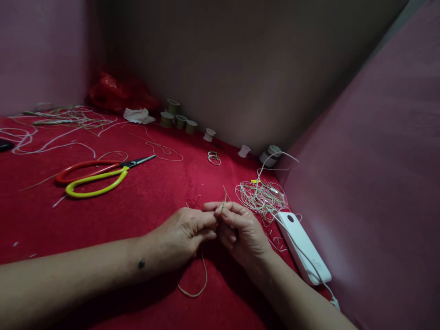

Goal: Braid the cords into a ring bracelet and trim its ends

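Note:
My left hand [187,231] and my right hand [242,229] meet over the red cloth, fingertips touching. Between the right thumb and forefinger a thin greenish cord [224,200] is pinched, its short end sticking upward. The left fingers are closed on the cord just beside that pinch. A tan loop of cord [206,275] hangs below the hands onto the cloth, and another bit of it shows behind the left knuckles. The stretch of cord inside the fingers is hidden.
Scissors [125,169] with red and yellow handles lie at left. Thread spools [167,120] line the back, with a small cord ring [214,158] in front. Right of the hands are tangled cord [263,197] and a white power bank [304,250] with a cable.

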Demonstrator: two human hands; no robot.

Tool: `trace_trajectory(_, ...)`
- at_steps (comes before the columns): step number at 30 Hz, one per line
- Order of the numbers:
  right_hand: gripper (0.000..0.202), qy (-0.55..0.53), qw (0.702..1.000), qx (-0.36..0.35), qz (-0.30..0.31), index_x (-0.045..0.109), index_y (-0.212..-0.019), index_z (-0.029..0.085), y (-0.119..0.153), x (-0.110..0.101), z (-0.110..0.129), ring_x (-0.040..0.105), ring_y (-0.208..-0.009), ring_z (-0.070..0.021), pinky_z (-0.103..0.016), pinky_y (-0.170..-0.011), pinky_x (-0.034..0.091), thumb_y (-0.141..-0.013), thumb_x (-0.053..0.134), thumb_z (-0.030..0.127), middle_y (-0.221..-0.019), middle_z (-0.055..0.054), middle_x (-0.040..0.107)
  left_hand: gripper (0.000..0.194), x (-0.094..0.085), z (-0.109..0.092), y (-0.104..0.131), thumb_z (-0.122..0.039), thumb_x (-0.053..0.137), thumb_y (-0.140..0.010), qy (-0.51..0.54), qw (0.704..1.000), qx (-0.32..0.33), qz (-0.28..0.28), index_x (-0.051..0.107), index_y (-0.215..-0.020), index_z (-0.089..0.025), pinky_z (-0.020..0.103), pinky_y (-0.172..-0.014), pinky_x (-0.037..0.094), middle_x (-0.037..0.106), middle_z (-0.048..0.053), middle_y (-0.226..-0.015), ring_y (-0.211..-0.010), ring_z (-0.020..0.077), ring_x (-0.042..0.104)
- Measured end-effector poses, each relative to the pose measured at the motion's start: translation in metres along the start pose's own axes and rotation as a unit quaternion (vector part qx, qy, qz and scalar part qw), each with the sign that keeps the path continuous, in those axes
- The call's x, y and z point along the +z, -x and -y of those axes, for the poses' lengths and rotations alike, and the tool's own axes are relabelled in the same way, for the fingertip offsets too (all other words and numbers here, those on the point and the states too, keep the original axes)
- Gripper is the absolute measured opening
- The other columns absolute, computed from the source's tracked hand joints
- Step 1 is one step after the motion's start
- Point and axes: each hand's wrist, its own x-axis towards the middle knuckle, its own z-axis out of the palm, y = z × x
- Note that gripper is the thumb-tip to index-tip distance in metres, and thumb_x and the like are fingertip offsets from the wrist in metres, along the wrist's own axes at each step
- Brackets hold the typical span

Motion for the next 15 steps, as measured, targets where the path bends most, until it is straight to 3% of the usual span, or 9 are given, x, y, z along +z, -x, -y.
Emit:
trace_trajectory(5,0.007,-0.008,1.0,-0.006,-0.01,0.07,-0.064,0.016,-0.003,-0.005,0.004,0.029,-0.034,0.0009,-0.016,-0.031,0.022,-0.064,0.076,0.02,-0.079,-0.001,0.071,0.02,0.012,0.008,0.005,-0.011,0.043,-0.082,-0.086,0.995,0.057,-0.014,0.048,-0.063,-0.017,0.018,-0.052,0.034,0.053,-0.003,-0.059,-0.053,0.008,0.045)
trace_trajectory(10,0.01,-0.014,1.0,0.013,0.023,0.071,-0.066,0.014,-0.004,-0.011,0.007,0.033,-0.039,0.0007,-0.016,-0.034,0.021,-0.061,0.077,0.02,-0.076,0.001,0.062,0.018,0.013,0.007,0.008,-0.008,0.042,-0.081,-0.139,0.985,0.099,0.007,0.048,-0.068,-0.017,0.018,-0.051,0.031,0.053,-0.002,-0.064,-0.054,0.0085,0.044)
trace_trajectory(15,0.009,-0.013,0.996,0.021,0.082,0.07,-0.064,0.014,-0.005,-0.013,0.009,0.031,-0.044,-0.0013,-0.018,-0.038,0.017,-0.064,0.077,0.021,-0.068,0.003,0.049,0.017,0.012,0.005,0.01,-0.006,0.042,-0.079,-0.149,0.984,0.098,0.021,0.045,-0.068,-0.018,0.019,-0.052,0.031,0.051,-0.002,-0.066,-0.055,0.0088,0.043)
